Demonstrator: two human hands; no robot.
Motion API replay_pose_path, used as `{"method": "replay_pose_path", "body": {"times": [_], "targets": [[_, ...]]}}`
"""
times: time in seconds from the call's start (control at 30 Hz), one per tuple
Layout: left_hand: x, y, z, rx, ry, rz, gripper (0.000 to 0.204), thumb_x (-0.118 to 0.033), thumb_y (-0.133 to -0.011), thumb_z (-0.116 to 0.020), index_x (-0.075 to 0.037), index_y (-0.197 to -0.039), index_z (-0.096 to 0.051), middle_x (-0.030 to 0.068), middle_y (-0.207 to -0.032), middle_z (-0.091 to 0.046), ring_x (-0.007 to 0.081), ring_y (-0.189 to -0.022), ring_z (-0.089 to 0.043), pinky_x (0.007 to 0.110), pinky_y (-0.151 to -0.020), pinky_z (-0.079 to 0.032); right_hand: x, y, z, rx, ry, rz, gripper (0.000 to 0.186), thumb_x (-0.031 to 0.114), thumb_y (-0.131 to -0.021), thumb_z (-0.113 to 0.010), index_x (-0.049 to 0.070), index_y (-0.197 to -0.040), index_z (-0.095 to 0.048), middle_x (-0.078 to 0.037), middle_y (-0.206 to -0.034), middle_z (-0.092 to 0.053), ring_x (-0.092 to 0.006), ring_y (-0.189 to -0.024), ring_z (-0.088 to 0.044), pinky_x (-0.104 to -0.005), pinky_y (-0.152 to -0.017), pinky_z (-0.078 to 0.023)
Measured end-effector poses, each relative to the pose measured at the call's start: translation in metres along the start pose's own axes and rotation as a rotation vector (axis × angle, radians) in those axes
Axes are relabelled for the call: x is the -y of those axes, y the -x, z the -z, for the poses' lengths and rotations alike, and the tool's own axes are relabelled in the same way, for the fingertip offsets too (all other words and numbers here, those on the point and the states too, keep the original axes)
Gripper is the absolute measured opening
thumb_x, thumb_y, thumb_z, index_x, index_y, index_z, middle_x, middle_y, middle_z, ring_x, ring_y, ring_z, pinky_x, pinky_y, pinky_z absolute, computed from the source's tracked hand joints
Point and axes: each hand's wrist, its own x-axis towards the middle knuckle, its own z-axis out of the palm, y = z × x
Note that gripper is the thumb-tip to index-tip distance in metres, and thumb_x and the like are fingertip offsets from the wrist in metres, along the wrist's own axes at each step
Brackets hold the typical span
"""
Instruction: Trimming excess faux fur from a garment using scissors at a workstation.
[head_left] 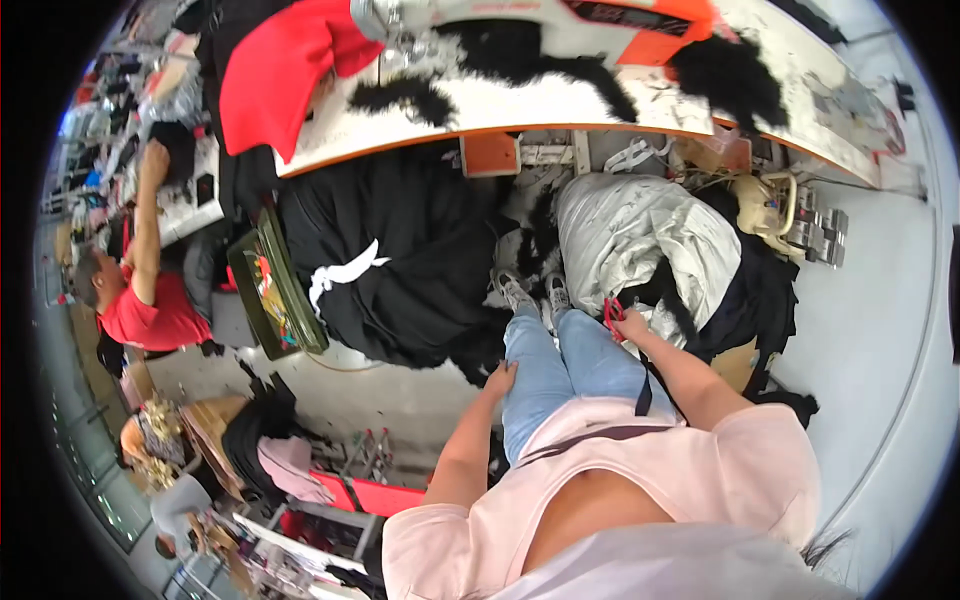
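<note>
My right hand (630, 325) is closed on a pair of red-handled scissors (613, 312), held beside my right thigh in front of a pale grey bundle of cloth (600, 230) with black strips on it. My left hand (500, 378) hangs against the side of my left jeans leg; its fingers are too hidden to tell their shape. A large heap of black cloth (390, 210), with a white scrap (340, 270) on it, lies ahead of my feet on the left.
A long white worktable (320, 145) crosses ahead, bearing red cloth (270, 70), black fur pieces (730, 80) and an orange machine (640, 25). At left are a green bin (300, 325) and a co-worker in red (150, 315) reaching to another table. Metal equipment (795, 220) stands at right.
</note>
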Motion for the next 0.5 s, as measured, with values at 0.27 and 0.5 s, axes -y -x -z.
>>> {"method": "replay_pose_path", "body": {"times": [0.27,0.5], "targets": [[-0.077,0.066,0.130,-0.270,-0.050,-0.338,0.033,-0.027,-0.088,-0.054,-0.001,-0.106,-0.065,0.0199,-0.103,-0.065,0.0347,-0.099,-0.061,0.042,-0.086,-0.048,0.099,0.051,0.027,-0.321,0.427,0.439,0.042,0.037,-0.066,-0.076,0.000,-0.082,-0.063,-0.018,-0.072,-0.064,-0.0288,-0.066,-0.066,-0.0392,-0.063,-0.051],[-0.208,0.078,0.176,-0.257,0.125,-0.587,0.046,-0.043,-0.091,-0.052,0.000,-0.101,-0.065,0.0167,-0.089,-0.067,0.0279,-0.083,-0.065,0.038,-0.076,-0.050,0.218,0.123,-0.030,-0.028,-0.136,0.660,0.034,0.012,-0.081,-0.071,-0.003,-0.101,-0.048,-0.007,-0.074,-0.060,-0.0130,-0.061,-0.058,-0.0256,-0.056,-0.047]]}}
